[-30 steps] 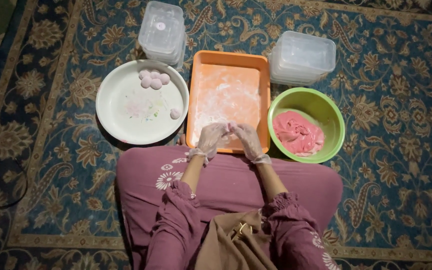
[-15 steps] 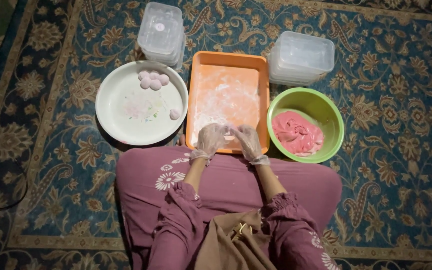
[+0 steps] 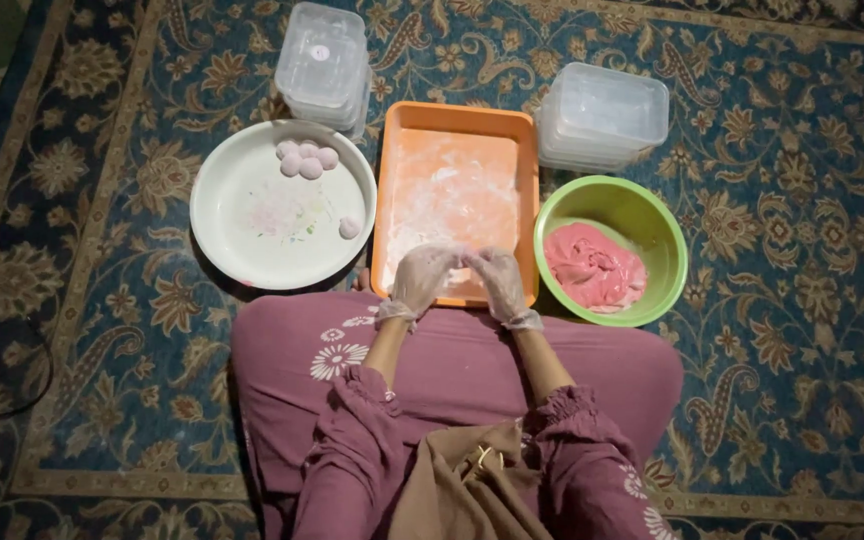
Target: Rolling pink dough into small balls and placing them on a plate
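A small lump of pink dough, barely visible, sits between the fingertips of both gloved hands, over the near end of the orange rectangular plastic tray dusted with white flour. The left hand and the right hand, each in a thin clear glove, meet fingertip to fingertip; the fingers curl inward and appear pinched on the lump, though it is too small to tell how firmly. The hands hover just above the tray's near rim, in front of the person's lap.

To the right, touching the tray, a round green plastic bowl holds a mass of pink dough. To the left, just beside the tray, a round white plate carries 4 pale pink balls clustered at its far edge and 1 more ball near its right rim. 2 stacks of clear plastic lidded boxes stand beyond, 1 behind the plate, the other behind the bowl. Everything rests on a blue patterned floral carpet.
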